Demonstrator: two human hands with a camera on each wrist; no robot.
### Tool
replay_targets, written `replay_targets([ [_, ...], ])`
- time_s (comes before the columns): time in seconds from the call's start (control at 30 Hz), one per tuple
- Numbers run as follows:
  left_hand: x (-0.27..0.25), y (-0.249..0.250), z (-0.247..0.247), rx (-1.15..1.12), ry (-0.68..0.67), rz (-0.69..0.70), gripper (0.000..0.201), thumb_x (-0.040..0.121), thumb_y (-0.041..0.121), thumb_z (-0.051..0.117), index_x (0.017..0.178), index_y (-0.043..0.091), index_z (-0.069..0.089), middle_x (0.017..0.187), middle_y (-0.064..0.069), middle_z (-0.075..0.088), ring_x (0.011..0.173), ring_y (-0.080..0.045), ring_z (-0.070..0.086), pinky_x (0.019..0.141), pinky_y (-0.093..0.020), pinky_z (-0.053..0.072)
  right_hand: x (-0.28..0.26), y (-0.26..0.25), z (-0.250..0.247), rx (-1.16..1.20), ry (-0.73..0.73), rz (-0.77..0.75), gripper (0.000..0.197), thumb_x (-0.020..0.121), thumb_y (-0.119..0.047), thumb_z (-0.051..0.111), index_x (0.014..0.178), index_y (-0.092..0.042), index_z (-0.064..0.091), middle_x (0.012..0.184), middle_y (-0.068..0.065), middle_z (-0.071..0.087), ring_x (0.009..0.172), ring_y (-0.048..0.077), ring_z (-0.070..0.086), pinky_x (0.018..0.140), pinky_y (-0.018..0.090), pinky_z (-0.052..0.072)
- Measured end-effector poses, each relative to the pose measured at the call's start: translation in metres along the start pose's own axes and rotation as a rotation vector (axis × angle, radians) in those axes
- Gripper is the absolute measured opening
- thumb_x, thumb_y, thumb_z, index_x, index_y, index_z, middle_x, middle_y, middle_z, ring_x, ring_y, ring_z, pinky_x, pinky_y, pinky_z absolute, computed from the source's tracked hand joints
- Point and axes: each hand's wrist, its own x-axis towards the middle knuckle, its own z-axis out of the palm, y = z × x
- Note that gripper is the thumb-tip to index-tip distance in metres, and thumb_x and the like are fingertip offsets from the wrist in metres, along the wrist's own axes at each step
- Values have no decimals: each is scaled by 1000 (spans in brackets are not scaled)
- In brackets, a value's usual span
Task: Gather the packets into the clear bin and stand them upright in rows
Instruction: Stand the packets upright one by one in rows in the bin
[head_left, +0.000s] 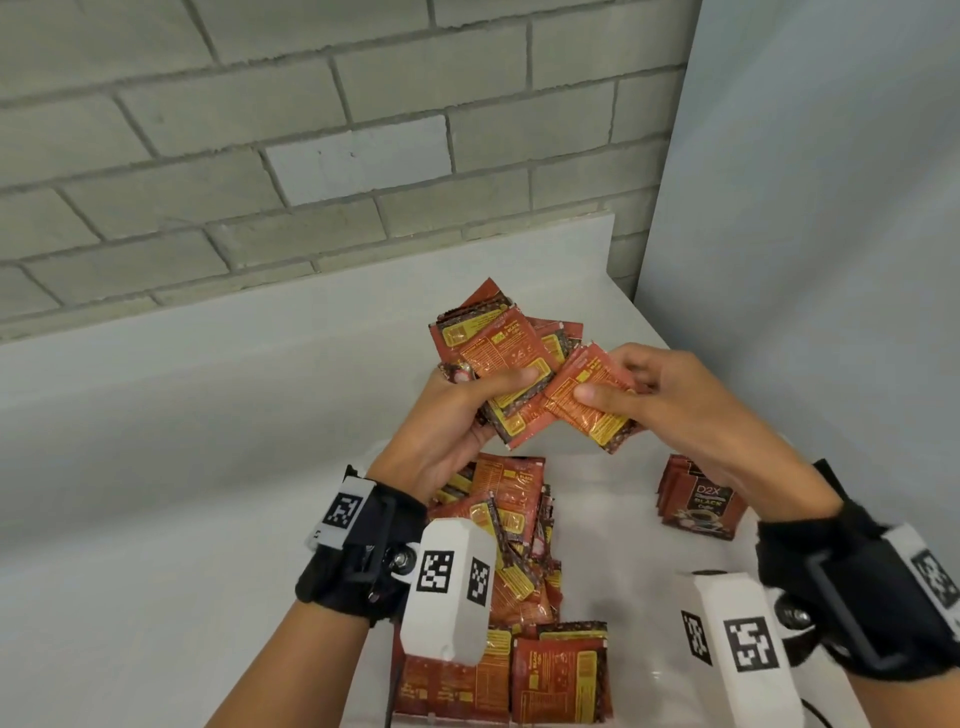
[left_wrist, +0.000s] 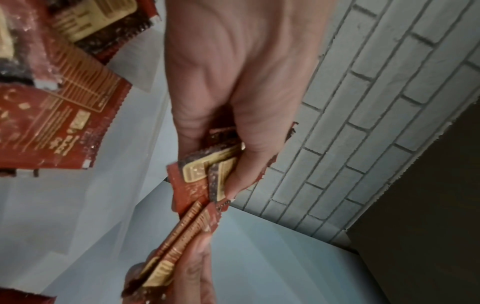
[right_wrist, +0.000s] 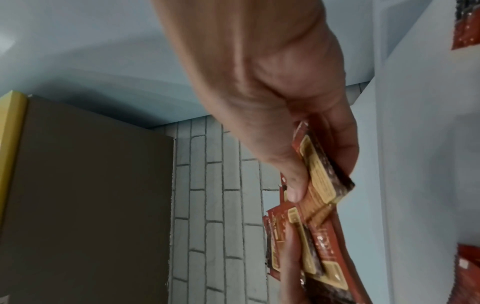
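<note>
Packets in both hands, above the clear bin (head_left: 649, 519). Left hand (head_left: 447, 431) gripping a fanned stack of packets (head_left: 498, 353), thumb pressed across the front face, other fingers curled behind; from the left wrist view, thumb (left_wrist: 249, 164) clamped on the stack's lower edge. Right hand (head_left: 685, 410) pinching a smaller bunch of packets (head_left: 587, 410), thumb on top, fingers curled underneath; from the right wrist view, thumb (right_wrist: 293, 185) pressing the yellow-labelled edge against the fingers. Both bunches touching just between the two thumbs, corner of the right bunch overlapping the lower right edge of the left stack. Backs of the packets facing up, orange panels with yellow boxes.

Below the left palm, inside the bin, a loose heap of packets (head_left: 514, 561), lying flat and tilted at mixed angles, reaching toward the near wall. Below the right wrist, well apart from the heap, a short upright row of packets (head_left: 698, 501), front label showing a coffee cup. Bin on a white table (head_left: 208, 415), with a grey brick wall (head_left: 311, 130) beyond the fingertips. Black wrist straps with white marker blocks on both arms.
</note>
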Motion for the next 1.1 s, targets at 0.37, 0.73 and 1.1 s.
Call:
replay_targets([
  [0.37,-1,-7,1,99,-105,-3,44,69,3,73,112,9,65,108,-9,72,99,-23,70,80,-33,59,-2,-6,12,33,186,-95,24,80,-34,71,98,-21,62,93,-7,70,84,3,68,73,15,53],
  [0.73,-5,-5,2,156,-145,-11,44,75,17,70,118,13,62,111,-8,71,104,-24,68,89,-39,56,-4,-11,19,83,143,-82,29,82,-28,71,109,-17,65,94,-8,70,83,0,68,68,10,51],
  [1.1,2,-1,0,-176,-16,113,24,93,4,53,117,7,59,111,-9,71,104,-23,67,91,-37,55,-2,-10,14,345,194,114,25,88,-28,65,111,-16,67,100,-4,75,97,10,69,93,26,48],
])
